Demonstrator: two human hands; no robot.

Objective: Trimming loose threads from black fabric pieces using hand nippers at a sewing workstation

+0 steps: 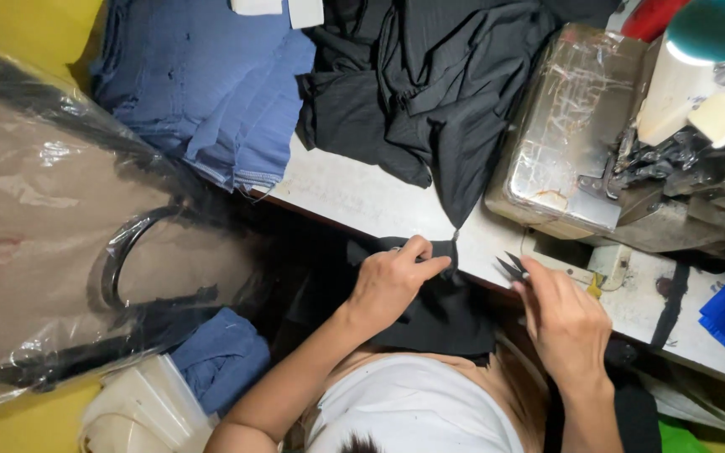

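My left grip (396, 277) pinches the black fabric piece (438, 306) at the tabletop (362, 197) edge, over my lap. My right grip (564, 323) is pressed around small thread snips (511, 268), blades just beside the fabric corner.

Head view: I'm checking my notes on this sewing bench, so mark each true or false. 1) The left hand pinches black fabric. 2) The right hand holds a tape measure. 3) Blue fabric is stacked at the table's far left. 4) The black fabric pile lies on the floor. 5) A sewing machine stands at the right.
1) True: the left hand pinches the black fabric piece at the table edge.
2) False: the right hand holds small thread snips.
3) True: the blue fabric stack lies there.
4) False: the black fabric pile lies on the table.
5) True: the sewing machine stands there.
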